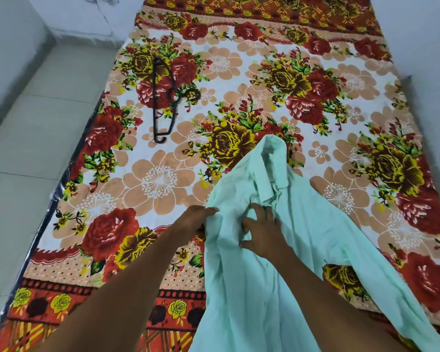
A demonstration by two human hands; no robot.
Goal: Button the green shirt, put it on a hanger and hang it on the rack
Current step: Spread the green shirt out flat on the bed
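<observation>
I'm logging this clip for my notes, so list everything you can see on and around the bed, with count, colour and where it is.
green shirt: one, pale mint green, crumpled on the near right part of the bed, collar pointing away from the person.
hanger: one, black, lying flat on the far left part of the bed, apart from the shirt.
bedsheet: one, floral in red, yellow, peach and white, covering the bed.
floor: pale grey tiles, left of the bed.
wall: pale, beyond the floor at far left.
left hand: one, its grip on the shirt's left edge.
right hand: one, fingers spread, resting on the shirt below the collar.
</observation>
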